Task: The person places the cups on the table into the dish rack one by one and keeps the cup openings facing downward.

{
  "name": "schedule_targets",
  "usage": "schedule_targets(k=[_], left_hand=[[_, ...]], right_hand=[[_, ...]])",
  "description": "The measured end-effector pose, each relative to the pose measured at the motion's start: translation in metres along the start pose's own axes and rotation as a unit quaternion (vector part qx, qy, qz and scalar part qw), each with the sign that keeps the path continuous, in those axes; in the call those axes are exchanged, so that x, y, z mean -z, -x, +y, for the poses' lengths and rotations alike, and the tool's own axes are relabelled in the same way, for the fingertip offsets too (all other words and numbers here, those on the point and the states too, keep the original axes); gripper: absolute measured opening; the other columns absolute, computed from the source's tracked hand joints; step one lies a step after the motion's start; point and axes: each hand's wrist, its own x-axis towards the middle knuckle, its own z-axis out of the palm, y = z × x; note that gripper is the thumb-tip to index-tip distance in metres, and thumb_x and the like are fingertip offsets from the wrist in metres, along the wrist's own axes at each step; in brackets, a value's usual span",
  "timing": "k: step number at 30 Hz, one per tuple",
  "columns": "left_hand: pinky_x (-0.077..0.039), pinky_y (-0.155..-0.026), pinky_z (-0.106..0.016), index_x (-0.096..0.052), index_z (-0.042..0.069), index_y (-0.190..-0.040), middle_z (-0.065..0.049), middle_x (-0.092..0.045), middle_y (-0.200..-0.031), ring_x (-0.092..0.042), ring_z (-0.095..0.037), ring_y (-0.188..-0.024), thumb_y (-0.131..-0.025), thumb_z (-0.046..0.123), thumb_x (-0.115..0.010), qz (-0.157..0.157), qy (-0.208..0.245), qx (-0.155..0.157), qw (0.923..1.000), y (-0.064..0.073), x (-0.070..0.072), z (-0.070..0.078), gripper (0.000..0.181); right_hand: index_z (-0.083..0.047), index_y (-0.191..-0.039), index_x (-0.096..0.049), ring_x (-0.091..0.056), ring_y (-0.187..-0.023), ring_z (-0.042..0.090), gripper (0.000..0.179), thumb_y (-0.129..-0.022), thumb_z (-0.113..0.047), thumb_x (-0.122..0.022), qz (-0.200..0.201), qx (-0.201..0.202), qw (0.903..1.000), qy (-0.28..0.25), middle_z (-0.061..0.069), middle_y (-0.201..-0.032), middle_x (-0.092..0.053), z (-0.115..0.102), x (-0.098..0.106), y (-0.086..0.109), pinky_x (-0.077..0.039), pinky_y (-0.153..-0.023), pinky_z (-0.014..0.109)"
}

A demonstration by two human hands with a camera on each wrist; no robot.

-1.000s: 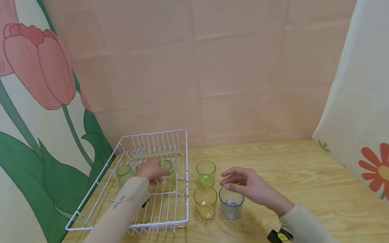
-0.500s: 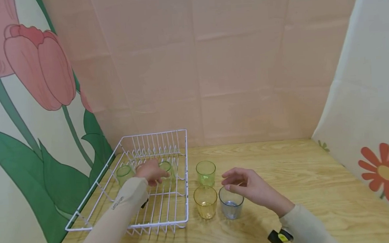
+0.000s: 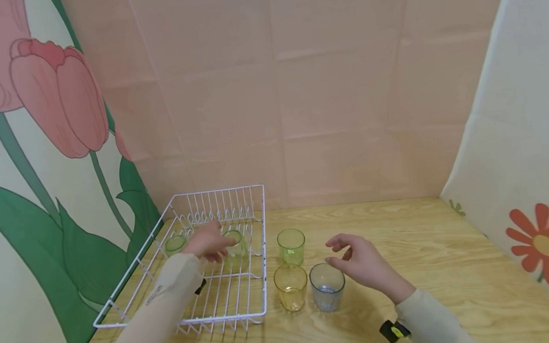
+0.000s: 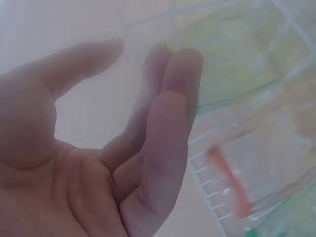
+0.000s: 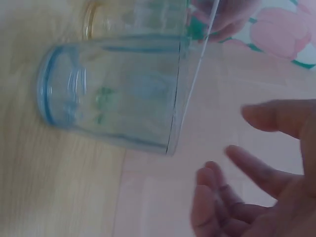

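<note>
My left hand [image 3: 207, 242] reaches over the white wire dish rack [image 3: 264, 291], holding nothing. Its fingers are loosely bent beside an upside-down green glass [image 3: 238, 252] in the rack. Another green glass [image 3: 175, 244] stands to the left of that hand. A glass with a reddish rim [image 4: 261, 168] shows in the left wrist view; the hand hides it in the head view. On the table, my right hand [image 3: 363, 262] hovers beside the rim of a bluish clear glass [image 3: 327, 289], thumb and fingers apart and not holding it.
A yellow glass [image 3: 291, 291] stands left of the bluish one, close to the rack's right side. Behind it is a third table glass, green [image 3: 291, 247]. A plain pink cloth [image 3: 336, 96] hangs at the back, with flowered cloths on both sides.
My left hand has shifted slightly left, opening a little from the green glass in the rack. My right hand has drawn a little to the right, away from the bluish glass.
</note>
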Motion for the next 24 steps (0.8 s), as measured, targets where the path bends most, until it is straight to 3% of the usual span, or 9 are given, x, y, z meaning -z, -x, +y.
schedule_targets(k=[4, 9, 14, 17, 21, 24], left_hand=[[-0.058, -0.063, -0.035, -0.030, -0.006, -0.147, -0.014, -0.070, -0.087, -0.069, -0.024, -0.062, -0.096, 0.029, -0.067, 0.000, 0.024, -0.027, 0.9994, 0.012, 0.015, 0.008, 0.072], [-0.058, -0.064, -0.036, -0.027, -0.003, -0.150, -0.019, -0.070, -0.093, -0.068, -0.025, -0.065, -0.099, 0.032, -0.062, 0.005, 0.058, -0.063, 0.9963, 0.032, 0.025, 0.019, 0.071], [-0.058, -0.062, -0.037, -0.033, 0.001, -0.149, -0.015, -0.070, -0.089, -0.067, -0.025, -0.065, -0.099, 0.033, -0.063, -0.004, 0.050, -0.094, 0.9943, 0.052, 0.019, 0.029, 0.066], [-0.058, -0.061, -0.039, -0.036, 0.002, -0.147, -0.012, -0.070, -0.085, -0.066, -0.024, -0.062, -0.098, 0.033, -0.065, -0.011, 0.059, -0.105, 0.9927, 0.063, 0.014, 0.031, 0.065], [-0.058, -0.060, -0.038, -0.041, 0.004, -0.145, -0.011, -0.069, -0.083, -0.065, -0.022, -0.061, -0.097, 0.034, -0.066, -0.012, 0.079, -0.107, 0.9911, 0.070, 0.010, 0.030, 0.062], [-0.056, -0.057, -0.036, -0.045, 0.004, -0.142, -0.011, -0.069, -0.083, -0.065, -0.024, -0.063, -0.097, 0.031, -0.066, -0.014, 0.086, -0.113, 0.9897, 0.073, 0.006, 0.029, 0.057]], right_hand=[[-0.006, -0.117, -0.066, -0.060, -0.074, 0.017, 0.038, -0.089, -0.031, -0.075, -0.044, -0.021, 0.9979, 0.044, 0.011, -0.101, -0.067, 0.005, 0.003, -0.001, -0.050, -0.060, 0.034], [-0.005, -0.114, -0.067, -0.062, -0.077, 0.018, 0.041, -0.089, -0.036, -0.074, -0.082, -0.050, 0.9937, 0.057, 0.007, -0.092, -0.067, 0.015, 0.005, -0.004, -0.052, -0.062, 0.036], [-0.007, -0.111, -0.068, -0.062, -0.070, 0.020, 0.038, -0.090, -0.039, -0.073, -0.111, -0.091, 0.9887, 0.045, 0.007, -0.084, -0.065, 0.023, 0.003, -0.003, -0.050, -0.058, 0.036], [-0.010, -0.107, -0.068, -0.055, -0.059, 0.018, 0.033, -0.092, -0.040, -0.070, -0.126, -0.119, 0.9842, 0.036, 0.007, -0.074, -0.064, 0.024, 0.002, -0.001, -0.043, -0.050, 0.030], [-0.014, -0.103, -0.068, -0.044, -0.047, 0.013, 0.027, -0.095, -0.040, -0.067, -0.141, -0.146, 0.9787, 0.034, 0.007, -0.066, -0.066, 0.023, 0.003, 0.000, -0.032, -0.043, 0.024], [-0.013, -0.104, -0.068, -0.043, -0.044, 0.012, 0.027, -0.097, -0.039, -0.064, -0.152, -0.149, 0.9768, 0.021, 0.007, -0.064, -0.069, 0.024, 0.004, 0.000, -0.028, -0.041, 0.023]])
